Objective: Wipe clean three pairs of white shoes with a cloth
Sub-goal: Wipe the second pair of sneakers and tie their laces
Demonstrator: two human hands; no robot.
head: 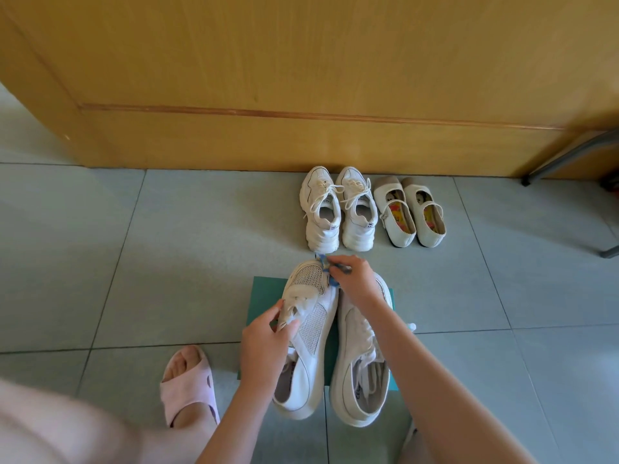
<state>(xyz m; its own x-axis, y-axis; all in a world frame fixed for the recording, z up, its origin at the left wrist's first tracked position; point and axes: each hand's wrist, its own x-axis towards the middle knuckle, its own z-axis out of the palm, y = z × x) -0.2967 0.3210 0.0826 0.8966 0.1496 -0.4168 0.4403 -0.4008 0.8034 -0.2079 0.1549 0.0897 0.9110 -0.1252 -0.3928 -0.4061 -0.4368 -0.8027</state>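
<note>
White mesh sneaker (pixel 311 316) on the green mat (pixel 264 289) is getting its toe wiped, right hand (pixel 351 279) fingers pinching the blue cloth (pixel 323 261), left hand (pixel 264 343) gripping its laces, while the chunky sneakers (pixel 338 209) and strap flats (pixel 410 212) are likely waiting.

Your right hand (pixel 351 276) hides most of the cloth (pixel 322 259) & the right shoe (pixel 355 363) toe; left hand (pixel 264 343) covers pt of left shoe (pixel 311 329) laces. Chair legs (pixel 569 155) cut off at rt edge.
</note>
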